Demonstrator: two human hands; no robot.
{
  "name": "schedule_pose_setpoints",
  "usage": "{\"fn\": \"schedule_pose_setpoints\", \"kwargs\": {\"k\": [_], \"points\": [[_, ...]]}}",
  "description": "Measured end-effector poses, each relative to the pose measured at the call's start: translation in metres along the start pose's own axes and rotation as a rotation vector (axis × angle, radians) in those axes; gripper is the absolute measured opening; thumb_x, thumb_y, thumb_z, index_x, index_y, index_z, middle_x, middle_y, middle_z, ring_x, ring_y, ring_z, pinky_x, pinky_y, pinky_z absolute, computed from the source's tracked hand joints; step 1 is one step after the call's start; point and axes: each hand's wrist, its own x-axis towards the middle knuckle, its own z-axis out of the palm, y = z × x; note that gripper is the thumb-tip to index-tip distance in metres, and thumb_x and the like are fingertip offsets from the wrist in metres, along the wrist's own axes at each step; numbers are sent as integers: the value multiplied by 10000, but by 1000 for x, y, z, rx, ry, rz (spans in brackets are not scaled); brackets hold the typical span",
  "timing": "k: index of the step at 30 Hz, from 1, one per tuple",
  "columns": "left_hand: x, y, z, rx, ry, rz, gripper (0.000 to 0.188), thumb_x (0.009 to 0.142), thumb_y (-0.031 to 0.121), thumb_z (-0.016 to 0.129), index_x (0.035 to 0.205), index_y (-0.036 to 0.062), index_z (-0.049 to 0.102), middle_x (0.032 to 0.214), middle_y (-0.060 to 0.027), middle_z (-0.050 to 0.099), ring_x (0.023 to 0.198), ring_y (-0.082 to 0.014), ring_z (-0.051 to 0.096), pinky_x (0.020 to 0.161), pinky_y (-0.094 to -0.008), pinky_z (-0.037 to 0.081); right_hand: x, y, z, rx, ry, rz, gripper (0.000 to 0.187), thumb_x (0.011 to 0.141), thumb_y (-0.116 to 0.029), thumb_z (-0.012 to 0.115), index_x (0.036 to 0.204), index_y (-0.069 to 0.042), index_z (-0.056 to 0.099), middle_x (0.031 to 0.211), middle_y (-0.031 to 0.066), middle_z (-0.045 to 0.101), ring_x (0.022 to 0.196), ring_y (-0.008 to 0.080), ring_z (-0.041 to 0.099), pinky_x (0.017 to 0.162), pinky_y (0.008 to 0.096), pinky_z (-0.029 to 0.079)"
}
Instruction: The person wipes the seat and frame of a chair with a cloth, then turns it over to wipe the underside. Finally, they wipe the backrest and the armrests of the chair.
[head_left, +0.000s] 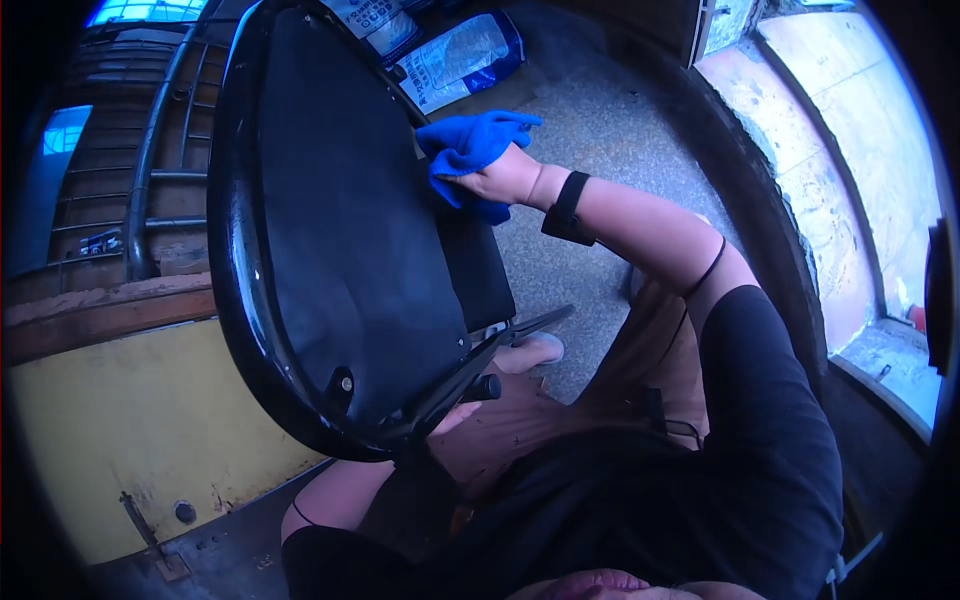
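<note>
Currently, left to right: yellow panel [140, 420] at lower left, black chair [330, 230] tilted up in the centre. Left hand [452, 416] is mostly hidden under the chair's lower edge; grip cannot be told. Blue cloth [472, 140] is clutched in the right hand [500, 178] and pressed against the chair's right edge. Grey speckled floor [610, 130] is seen beyond.

**Right arm stretched forward, left hand mostly hidden**

Right hand [497, 178] reached forward and up, fingers closed in a grip, knuckles facing the camera. Black band around the right wrist, thin black cord around the bare forearm, short black sleeve at the upper arm. Left arm bent low near the lower edge, bare forearm showing. Left hand [452, 415] only partly visible; grip not discernible.
</note>
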Motion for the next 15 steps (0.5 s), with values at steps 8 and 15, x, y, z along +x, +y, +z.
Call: {"fn": "schedule_pose_setpoints", "kwargs": {"k": [8, 15], "points": [[-2, -25, -6, 28, -83, -82, 529, 889, 432, 700, 1280, 76, 673, 1226, -125, 692, 1096, -295, 670, 998, -418, 502, 91, 81, 80, -115, 71, 179, 403, 918, -149, 580, 1303, -34, 545, 1255, 261, 597, 1166, 447, 571, 1002, 470, 472], [9, -45, -19, 67, -162, -106, 529, 888, 428, 704, 1281, 75, 672, 1223, -128, 691, 1093, -298, 670, 992, -416, 503, 55, 169, 127, -91, -171, 539, 337, 907, -152, 557, 1222, -35, 577, 1197, 246, 644, 1129, 416, 617, 953, 465, 497]]}}
